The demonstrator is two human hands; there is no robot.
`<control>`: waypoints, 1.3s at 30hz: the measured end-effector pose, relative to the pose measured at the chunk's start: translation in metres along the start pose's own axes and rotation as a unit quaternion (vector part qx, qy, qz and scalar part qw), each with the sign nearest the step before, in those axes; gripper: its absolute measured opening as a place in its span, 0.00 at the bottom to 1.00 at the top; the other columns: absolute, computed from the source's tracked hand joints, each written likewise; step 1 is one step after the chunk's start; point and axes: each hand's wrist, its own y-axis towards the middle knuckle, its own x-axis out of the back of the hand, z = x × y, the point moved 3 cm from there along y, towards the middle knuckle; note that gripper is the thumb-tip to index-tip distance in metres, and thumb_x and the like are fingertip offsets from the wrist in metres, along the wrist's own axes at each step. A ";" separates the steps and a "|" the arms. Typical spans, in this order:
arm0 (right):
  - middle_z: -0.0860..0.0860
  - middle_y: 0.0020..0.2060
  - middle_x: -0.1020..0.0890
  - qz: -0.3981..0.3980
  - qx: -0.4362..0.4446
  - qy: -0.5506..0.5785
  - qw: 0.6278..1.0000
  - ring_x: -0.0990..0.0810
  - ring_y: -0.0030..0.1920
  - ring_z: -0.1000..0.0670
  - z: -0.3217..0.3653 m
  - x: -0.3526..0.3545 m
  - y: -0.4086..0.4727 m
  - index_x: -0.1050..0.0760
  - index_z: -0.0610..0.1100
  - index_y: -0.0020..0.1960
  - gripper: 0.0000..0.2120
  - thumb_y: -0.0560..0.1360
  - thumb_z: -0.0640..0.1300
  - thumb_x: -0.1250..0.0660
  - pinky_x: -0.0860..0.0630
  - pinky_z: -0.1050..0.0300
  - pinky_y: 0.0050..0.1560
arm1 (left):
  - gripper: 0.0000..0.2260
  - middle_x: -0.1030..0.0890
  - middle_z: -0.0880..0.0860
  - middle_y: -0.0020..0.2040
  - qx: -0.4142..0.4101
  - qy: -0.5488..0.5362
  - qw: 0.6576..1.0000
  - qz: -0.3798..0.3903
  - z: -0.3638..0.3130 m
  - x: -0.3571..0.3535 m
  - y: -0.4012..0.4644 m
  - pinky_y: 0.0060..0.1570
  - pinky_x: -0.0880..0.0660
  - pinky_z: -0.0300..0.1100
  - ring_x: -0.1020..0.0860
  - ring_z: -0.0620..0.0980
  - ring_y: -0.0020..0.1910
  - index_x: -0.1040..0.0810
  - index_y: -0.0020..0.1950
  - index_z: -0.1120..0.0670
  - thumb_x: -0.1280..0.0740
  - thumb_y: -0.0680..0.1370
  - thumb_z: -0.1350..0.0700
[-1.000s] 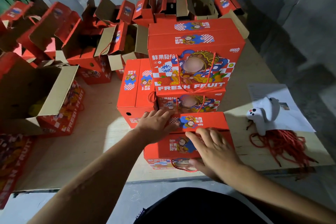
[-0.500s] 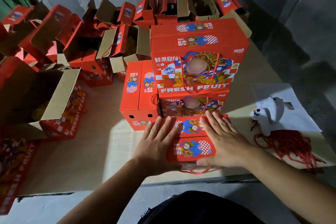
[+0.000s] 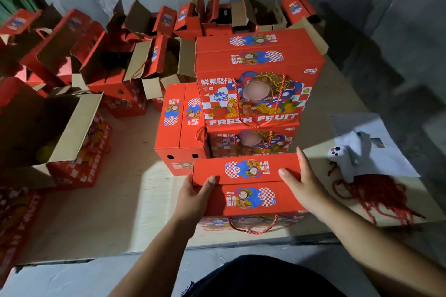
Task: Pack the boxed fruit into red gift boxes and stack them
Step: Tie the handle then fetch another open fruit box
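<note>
A closed red gift box with cartoon prints and a red rope handle sits at the near edge of the wooden board. My left hand grips its left end, thumb on the top flap. My right hand grips its right end, thumb on top and fingers round the side. Right behind it stands a stack of two closed red gift boxes marked FRESH FRUIT. Another closed red box stands on the board to the left of that stack.
Several open red boxes with raised flaps crowd the back and left; one at the left shows yellow-green fruit inside. A white tape dispenser, loose red cords and a paper sheet lie at the right. A grey wall stands behind.
My hands pressed flat on the near box's top flaps, then slid out to its two ends and now grip them. The flaps lie closed.
</note>
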 end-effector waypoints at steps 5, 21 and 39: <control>0.61 0.58 0.19 0.018 -0.055 0.108 0.992 0.15 0.51 0.59 0.000 0.004 0.007 0.34 0.64 0.72 0.25 0.79 0.55 0.29 0.18 0.53 0.48 | 0.14 0.12 0.52 0.55 0.041 -0.045 0.998 0.019 0.001 0.003 0.012 0.50 0.15 0.49 0.13 0.52 0.53 0.20 0.67 0.50 0.29 0.82 0.49; 0.48 0.57 0.14 0.084 -0.235 0.273 0.929 0.13 0.54 0.42 -0.010 0.009 -0.009 0.25 0.59 0.69 0.25 0.75 0.67 0.31 0.19 0.35 0.60 | 0.25 0.18 0.51 0.70 0.037 -0.095 0.991 0.082 0.001 -0.005 -0.014 0.73 0.28 0.59 0.20 0.55 0.69 0.29 0.79 0.47 0.42 0.85 0.37; 0.51 0.40 0.20 0.148 0.027 -0.405 0.902 0.20 0.45 0.45 0.075 0.007 0.072 0.22 0.48 0.41 0.36 0.75 0.77 0.52 0.22 0.51 0.52 | 0.52 0.28 0.51 0.75 0.183 -0.215 0.928 -0.242 0.038 -0.027 -0.052 0.75 0.36 0.62 0.28 0.53 0.73 0.41 0.81 0.45 0.26 0.63 0.27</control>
